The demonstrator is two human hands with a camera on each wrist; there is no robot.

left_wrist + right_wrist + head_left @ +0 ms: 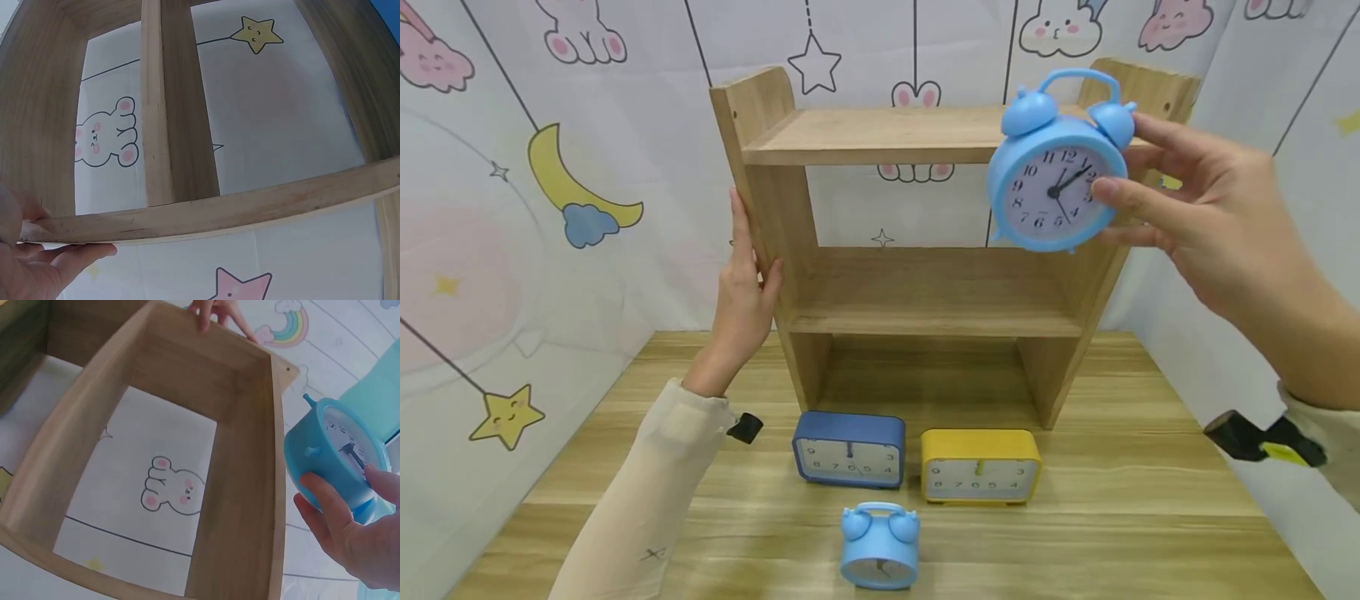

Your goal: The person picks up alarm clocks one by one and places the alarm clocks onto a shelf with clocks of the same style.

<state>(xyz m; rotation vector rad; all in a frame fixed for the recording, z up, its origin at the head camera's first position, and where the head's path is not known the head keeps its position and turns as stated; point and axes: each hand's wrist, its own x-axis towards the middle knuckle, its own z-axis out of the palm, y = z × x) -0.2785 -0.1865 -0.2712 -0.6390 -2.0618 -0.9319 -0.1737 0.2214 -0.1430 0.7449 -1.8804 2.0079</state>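
Observation:
My right hand (1232, 192) grips a light-blue twin-bell alarm clock (1052, 183), its thumb on the face and its fingers behind the case. The clock is held up in front of the top board at the right of a wooden shelf (932, 325); the right wrist view shows this clock (331, 456) beside the shelf's side, apart from it. My left hand (745, 292) holds the shelf's left side panel, fingers along the outside and thumb over the front edge. In the left wrist view, that hand (31, 262) is partly cut off at the panel (219, 209).
A blue rectangular clock (850, 450) and a yellow one (981, 467) stand side by side before the shelf. Nearer me stands a second light-blue twin-bell clock (880, 546). All three are on the wood-grain table (1135, 517). Printed cloth walls (550, 317) enclose it.

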